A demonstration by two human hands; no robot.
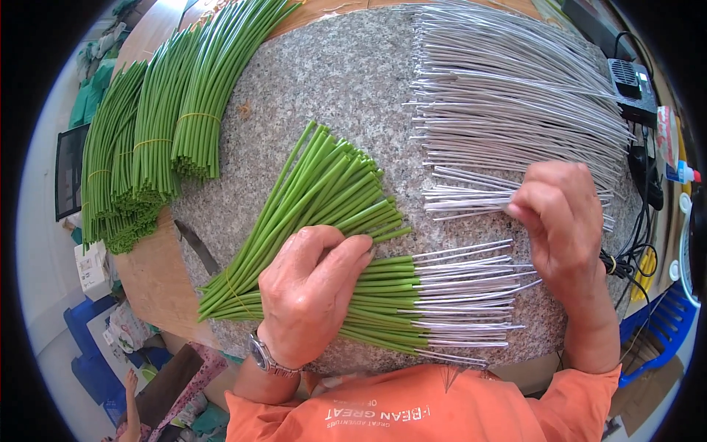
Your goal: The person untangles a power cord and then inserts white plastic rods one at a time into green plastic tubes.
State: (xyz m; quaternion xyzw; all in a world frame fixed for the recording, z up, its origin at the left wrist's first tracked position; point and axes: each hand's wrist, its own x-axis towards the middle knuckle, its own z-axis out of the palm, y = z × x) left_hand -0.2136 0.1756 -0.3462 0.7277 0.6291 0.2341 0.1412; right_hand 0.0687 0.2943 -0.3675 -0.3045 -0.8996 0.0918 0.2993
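A fanned bundle of green plastic tubes [324,184] lies on a speckled stone slab [294,81], a band round its narrow left end. My left hand [305,287] presses on the bundle, with thumb and forefinger closed on tubes at its middle. From the tubes nearer me, silvery-white wires [468,295] stick out to the right; the farther tubes show bare ends. My right hand [560,214] is pinched at the right part of a small loose group of wires [464,195]. Its fingertips touch a wire there; exactly how many they hold is hidden.
A wide layer of silvery wires [508,88] covers the far right of the slab. Banded green tube bundles [199,110] lie at the far left. A dark blade [197,247] rests at the slab's left edge. Black cables [633,265] and a small black device [633,88] line the right side.
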